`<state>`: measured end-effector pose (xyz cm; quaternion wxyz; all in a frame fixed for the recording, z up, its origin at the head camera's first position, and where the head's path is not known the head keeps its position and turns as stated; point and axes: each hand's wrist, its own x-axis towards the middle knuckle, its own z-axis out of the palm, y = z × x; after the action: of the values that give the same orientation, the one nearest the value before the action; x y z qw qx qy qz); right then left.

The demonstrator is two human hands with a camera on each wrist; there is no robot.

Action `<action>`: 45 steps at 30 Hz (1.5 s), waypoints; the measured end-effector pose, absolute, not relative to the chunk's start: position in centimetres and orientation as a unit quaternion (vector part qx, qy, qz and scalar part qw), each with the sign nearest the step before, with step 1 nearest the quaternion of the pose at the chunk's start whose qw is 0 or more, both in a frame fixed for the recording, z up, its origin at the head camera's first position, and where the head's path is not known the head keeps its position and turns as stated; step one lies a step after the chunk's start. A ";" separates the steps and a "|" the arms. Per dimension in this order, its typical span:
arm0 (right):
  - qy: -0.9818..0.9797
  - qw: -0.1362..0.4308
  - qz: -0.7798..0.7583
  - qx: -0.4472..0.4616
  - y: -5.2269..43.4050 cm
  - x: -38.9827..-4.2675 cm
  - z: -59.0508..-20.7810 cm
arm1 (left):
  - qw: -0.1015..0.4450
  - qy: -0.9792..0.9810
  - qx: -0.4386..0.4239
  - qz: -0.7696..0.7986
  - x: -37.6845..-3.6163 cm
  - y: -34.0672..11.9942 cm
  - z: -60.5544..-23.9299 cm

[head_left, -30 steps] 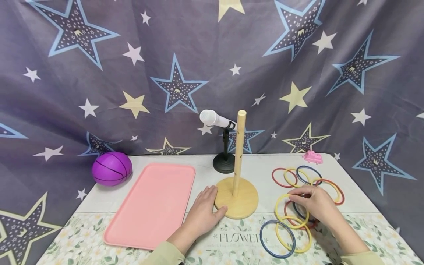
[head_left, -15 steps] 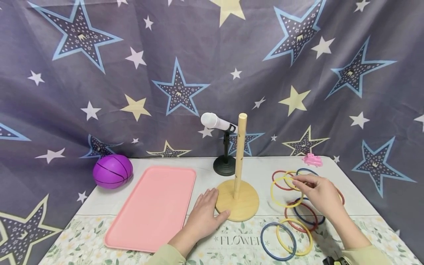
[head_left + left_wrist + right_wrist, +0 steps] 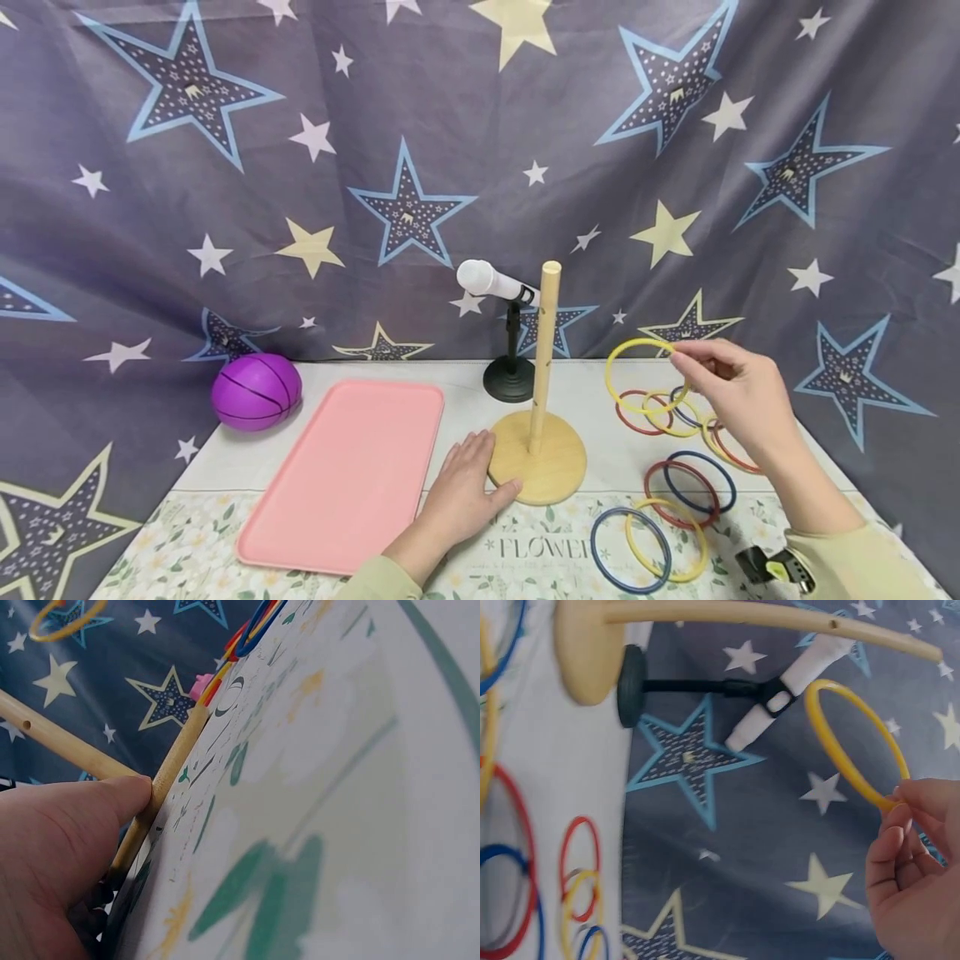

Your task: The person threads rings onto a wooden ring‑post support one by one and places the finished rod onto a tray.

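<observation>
A yellow ring [image 3: 610, 369] is pinched at its right edge between thumb and fingers of my right hand [image 3: 738, 392], raised above the table. In the right wrist view the ring [image 3: 826, 735] tilts up and away from the fingertips. My left hand [image 3: 467, 492] rests with its fingers extended at the left edge of the round wooden base [image 3: 558, 475]. From that base rises an upright wooden pole [image 3: 546, 350] with no ring around it. The left wrist view shows the left thumb [image 3: 131, 796] touching the base's edge.
Several red, yellow and blue rings lie at the right, including a blue ring [image 3: 592, 550] near the front. Behind the pole stands a white microphone [image 3: 495, 282] on a black stand. A pink tray [image 3: 345, 475] and purple ball [image 3: 255, 392] sit at the left.
My right hand has lifted the yellow ring up off the pile of rings on the right, well above the table. The left hand has stayed at the base.
</observation>
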<state>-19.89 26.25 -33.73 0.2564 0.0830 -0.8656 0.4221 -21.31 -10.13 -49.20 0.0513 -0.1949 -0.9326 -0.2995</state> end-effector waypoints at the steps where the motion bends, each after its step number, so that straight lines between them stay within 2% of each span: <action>1: -0.861 0.254 0.434 0.083 26.1 -19.9 -33.2 | 0.052 -0.932 -0.196 -0.300 -21.3 -10.1 -49.2; 13: -0.796 0.241 0.548 0.090 23.0 -20.0 -28.9 | 0.063 -0.929 -0.198 -0.308 -21.3 -10.2 -49.5; 21: -0.710 0.233 0.644 0.163 20.8 -20.3 -26.5 | 0.056 -0.930 -0.195 -0.305 -21.1 -10.1 -49.4; 32: -0.700 0.220 0.662 0.154 18.1 -20.8 -24.7 | 0.055 -0.930 -0.194 -0.306 -21.2 -10.1 -49.3; 45: -0.690 0.198 0.680 0.149 16.0 -22.1 -24.9 | 0.055 -0.930 -0.194 -0.308 -21.2 -10.0 -49.3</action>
<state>-22.10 16.05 -24.92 0.1976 0.1488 -0.6899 0.6803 -21.17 -9.98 -49.34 0.0550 -0.1942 -0.9299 -0.3076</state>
